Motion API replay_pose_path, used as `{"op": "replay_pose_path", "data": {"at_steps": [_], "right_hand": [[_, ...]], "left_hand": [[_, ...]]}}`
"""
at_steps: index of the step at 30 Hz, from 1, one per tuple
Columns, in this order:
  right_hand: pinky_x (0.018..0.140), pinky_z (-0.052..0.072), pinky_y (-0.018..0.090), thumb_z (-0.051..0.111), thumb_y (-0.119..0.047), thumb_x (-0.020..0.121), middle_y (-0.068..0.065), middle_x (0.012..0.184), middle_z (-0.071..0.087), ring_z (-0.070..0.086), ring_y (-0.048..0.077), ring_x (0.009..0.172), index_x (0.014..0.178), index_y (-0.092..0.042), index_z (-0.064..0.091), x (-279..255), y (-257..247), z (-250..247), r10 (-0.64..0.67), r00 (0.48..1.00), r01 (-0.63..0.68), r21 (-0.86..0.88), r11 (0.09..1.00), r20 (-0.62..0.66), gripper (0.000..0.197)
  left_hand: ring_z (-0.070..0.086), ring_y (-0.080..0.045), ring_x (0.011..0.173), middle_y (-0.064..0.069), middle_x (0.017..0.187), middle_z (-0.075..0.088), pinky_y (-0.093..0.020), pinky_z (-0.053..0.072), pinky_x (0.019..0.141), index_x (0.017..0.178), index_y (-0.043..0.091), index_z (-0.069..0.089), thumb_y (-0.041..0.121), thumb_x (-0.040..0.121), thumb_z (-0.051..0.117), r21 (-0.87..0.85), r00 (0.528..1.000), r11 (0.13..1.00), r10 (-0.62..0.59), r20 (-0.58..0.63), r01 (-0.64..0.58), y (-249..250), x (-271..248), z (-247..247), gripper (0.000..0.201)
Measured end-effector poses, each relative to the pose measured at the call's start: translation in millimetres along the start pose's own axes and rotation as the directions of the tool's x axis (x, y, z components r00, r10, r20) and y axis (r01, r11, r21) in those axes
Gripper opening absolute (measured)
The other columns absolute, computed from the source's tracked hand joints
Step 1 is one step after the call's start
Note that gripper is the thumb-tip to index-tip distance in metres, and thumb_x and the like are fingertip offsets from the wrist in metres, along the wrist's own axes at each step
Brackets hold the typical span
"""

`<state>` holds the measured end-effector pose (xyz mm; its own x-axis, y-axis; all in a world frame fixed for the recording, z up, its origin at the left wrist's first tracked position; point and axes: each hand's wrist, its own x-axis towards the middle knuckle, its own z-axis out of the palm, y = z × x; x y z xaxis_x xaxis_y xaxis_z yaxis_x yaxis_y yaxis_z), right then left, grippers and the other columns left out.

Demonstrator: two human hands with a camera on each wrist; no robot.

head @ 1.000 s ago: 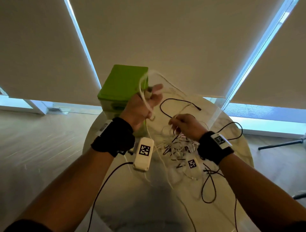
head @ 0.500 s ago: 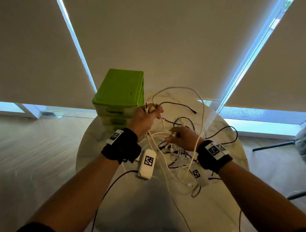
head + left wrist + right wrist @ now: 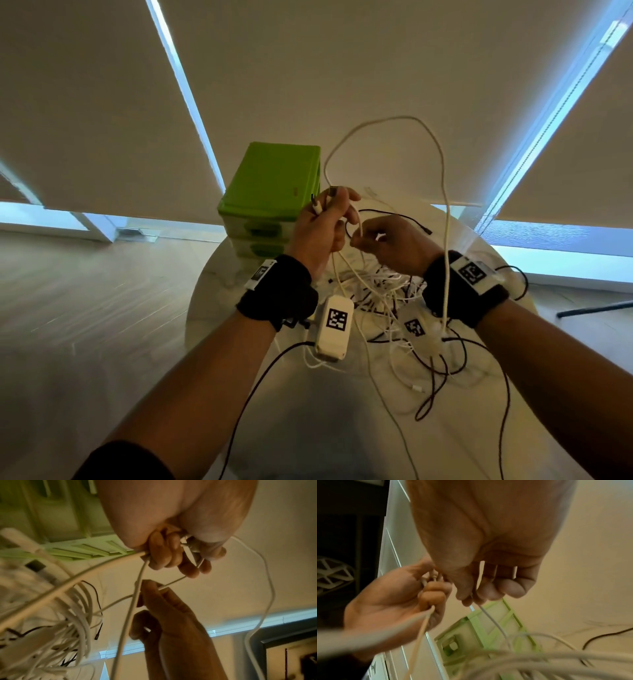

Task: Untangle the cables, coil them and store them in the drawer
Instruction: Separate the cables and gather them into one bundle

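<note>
Your left hand is curled tight around white cable ends just in front of the green drawer unit, while your right hand beside it pinches a strand of the white cable that loops high above both. Below them, nearer you than the drawer unit, the tangle of cables lies on the desk.

Right hand pinching white cable

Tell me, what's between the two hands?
A short stretch of thin white cable runs from the left hand to the right hand just below it; the left wrist view shows it best.
</note>
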<state>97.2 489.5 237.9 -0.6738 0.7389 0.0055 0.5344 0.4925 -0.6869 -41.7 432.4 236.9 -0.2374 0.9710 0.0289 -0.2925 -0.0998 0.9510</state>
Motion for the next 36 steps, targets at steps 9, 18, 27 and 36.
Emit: {"op": "replay_pose_path", "data": {"at_steps": [9, 18, 27, 36], "right_hand": [[0.053, 0.043, 0.014, 0.058, -0.011, 0.094, 0.008, 0.073, 0.065, 0.061, 0.011, 0.06, 0.088, -0.005, 0.069, -6.9, -26.6, -20.7, -0.061, 0.949, 0.182, 0.379, 0.908, -0.31, 0.014], [0.087, 0.044, 0.027, 0.062, -0.04, 0.09, -0.015, 0.095, 0.064, 0.058, 0.007, 0.091, 0.104, -0.036, 0.067, -26.5, 71.9, 26.9, 0.153, 0.915, -0.139, -0.065, 0.988, 0.373, 0.016], [0.059, 0.045, 0.026, 0.034, -0.052, 0.098, 0.014, 0.096, 0.07, 0.064, 0.021, 0.076, 0.106, -0.015, 0.065, -47.1, 71.3, -32.7, 0.347, 0.934, -0.298, 0.718, 0.629, 0.083, 0.049], [0.057, 0.044, 0.013, 0.064, -0.018, 0.09, -0.005, 0.073, 0.073, 0.065, 0.006, 0.057, 0.094, -0.026, 0.068, -114.6, 50.7, -73.6, 0.201, 0.961, -0.228, 0.132, 0.965, 0.188, 0.01]], "left_hand": [[0.02, -0.009, 0.048, 0.005, 0.063, 0.039, -0.021, 0.014, 0.04, 0.076, 0.023, 0.069, 0.053, 0.093, 0.049, 0.264, 0.917, 0.896, -0.39, 0.086, 0.357, -36.5, -10.2, -9.5, 0.04], [0.016, -0.005, 0.039, 0.004, 0.056, 0.022, -0.02, 0.012, 0.038, 0.06, 0.02, 0.05, 0.051, 0.093, 0.045, 0.05, 0.97, 0.974, -0.225, 0.093, 0.221, -17.1, 7.0, -14.2, 0.045], [0.021, -0.007, 0.044, 0.0, 0.061, 0.028, -0.019, 0.017, 0.039, 0.058, 0.024, 0.054, 0.055, 0.082, 0.056, 0.301, 0.949, 0.929, -0.272, 0.158, 0.216, -19.6, 0.7, -25.7, 0.039], [0.026, -0.009, 0.044, 0.004, 0.051, 0.032, -0.022, 0.021, 0.044, 0.064, 0.019, 0.062, 0.048, 0.087, 0.058, 0.598, 0.943, 0.795, -0.27, 0.193, 0.105, -36.2, -5.1, 19.0, 0.038]]}}
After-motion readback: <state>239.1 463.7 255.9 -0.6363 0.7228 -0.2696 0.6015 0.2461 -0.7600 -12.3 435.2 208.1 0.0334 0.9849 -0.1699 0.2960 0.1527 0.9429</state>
